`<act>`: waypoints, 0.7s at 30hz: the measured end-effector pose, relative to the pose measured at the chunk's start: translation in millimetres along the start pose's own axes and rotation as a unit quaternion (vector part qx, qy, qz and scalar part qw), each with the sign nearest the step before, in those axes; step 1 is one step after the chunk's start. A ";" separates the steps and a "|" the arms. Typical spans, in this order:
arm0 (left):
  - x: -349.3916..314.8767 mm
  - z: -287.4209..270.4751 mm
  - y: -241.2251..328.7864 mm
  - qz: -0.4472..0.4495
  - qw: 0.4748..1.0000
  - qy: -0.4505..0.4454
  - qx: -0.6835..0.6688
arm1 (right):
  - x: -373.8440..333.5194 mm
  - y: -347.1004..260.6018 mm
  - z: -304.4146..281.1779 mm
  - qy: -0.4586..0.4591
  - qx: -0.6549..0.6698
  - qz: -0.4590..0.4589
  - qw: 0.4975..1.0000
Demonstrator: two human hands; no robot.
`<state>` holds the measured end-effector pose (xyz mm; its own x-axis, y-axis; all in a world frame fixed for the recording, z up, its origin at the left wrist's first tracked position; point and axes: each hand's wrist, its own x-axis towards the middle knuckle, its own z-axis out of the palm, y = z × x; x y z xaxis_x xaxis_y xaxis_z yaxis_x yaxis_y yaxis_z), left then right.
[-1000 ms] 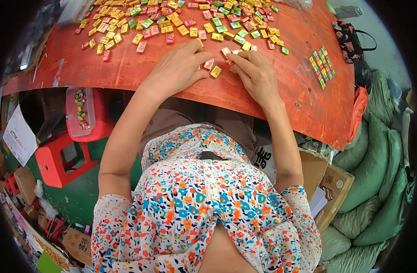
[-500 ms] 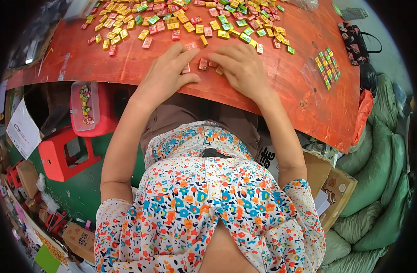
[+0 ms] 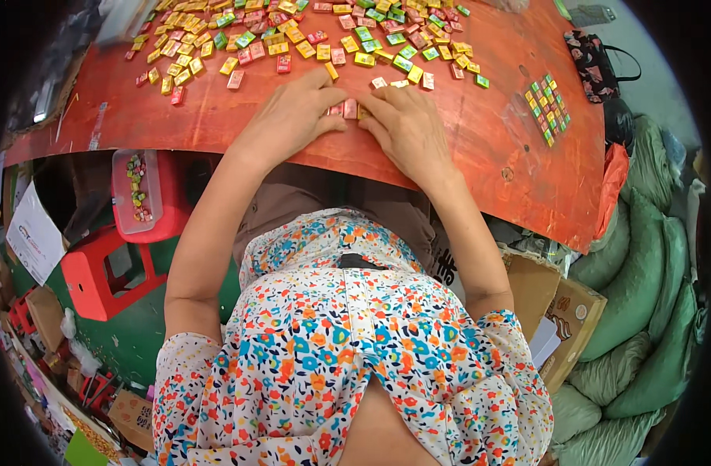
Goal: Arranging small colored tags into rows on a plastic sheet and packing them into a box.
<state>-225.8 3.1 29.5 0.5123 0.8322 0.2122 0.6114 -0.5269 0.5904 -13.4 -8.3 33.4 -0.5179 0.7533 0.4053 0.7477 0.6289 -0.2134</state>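
Note:
Near the front edge of the red table, a short row of small pink boxes and a yellow one lies between my two hands. My left hand curls round the row's left end, its thumb and fingertips against the boxes. My right hand closes on the right end, with thumb and bent fingers at the yellow box. The fingers partly hide the row. Just beyond the hands lies a loose yellow box. Many more loose yellow, pink, red and green boxes spread across the far side.
At the right, a block of neatly arranged boxes sits by clear plastic film. A dark floral bag rests beyond the table's right edge. Left below stand a red stool and a clear tub with small coloured pieces. Green sacks lie at right.
My hands have drawn closer together, bringing the separate boxes into a tighter row. The right hand has moved slightly left and down. The whole view has shifted a little.

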 end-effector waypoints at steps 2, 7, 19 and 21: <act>-9.8 -0.4 9.5 -0.033 0.999 -0.023 -0.004 | -5.3 -0.5 -7.4 -0.024 0.053 -0.015 0.998; -20.3 1.5 23.3 -0.035 0.995 0.091 -0.020 | -10.2 23.5 -21.5 0.008 0.090 0.066 0.994; 82.5 25.8 1.5 0.000 0.970 0.081 0.231 | 48.3 57.7 0.4 -0.100 -0.128 0.110 0.981; 82.9 26.2 0.3 0.005 0.972 0.069 0.225 | 43.6 66.3 1.4 -0.054 -0.086 0.103 0.989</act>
<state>-167.3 67.4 26.8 0.4528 0.8253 0.3373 0.8242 -0.5318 0.1948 13.0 66.4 35.8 -0.3812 0.8845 0.2690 0.8973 0.4241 -0.1227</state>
